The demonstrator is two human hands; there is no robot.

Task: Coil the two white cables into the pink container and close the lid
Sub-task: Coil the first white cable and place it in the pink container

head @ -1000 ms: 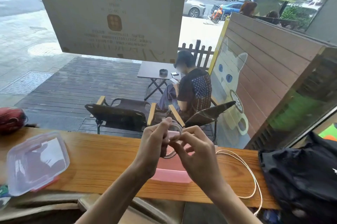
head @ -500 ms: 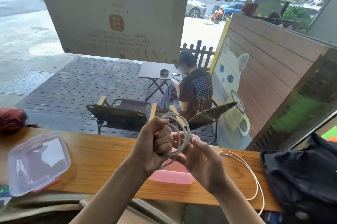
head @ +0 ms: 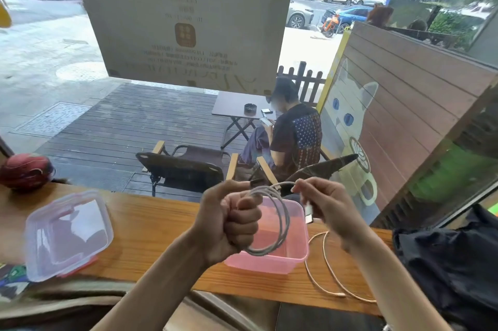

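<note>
A black bag (head: 447,263) and red helmet (head: 25,170) rest on the wooden counter (head: 161,225).

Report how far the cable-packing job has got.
Done: nothing is packed; the pink container looks empty. In hand: the left hand grips the first cable's coil above it, while the right hand pinches its plug end. Left: drop that coil in, coil the second cable lying on the counter, then fit the clear lid.

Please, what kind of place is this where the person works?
Probably a café window counter: a wooden counter faces a glass front with a reversed notice, and outside stands a cat-with-coffee-cup painting beside terrace chairs.
</note>
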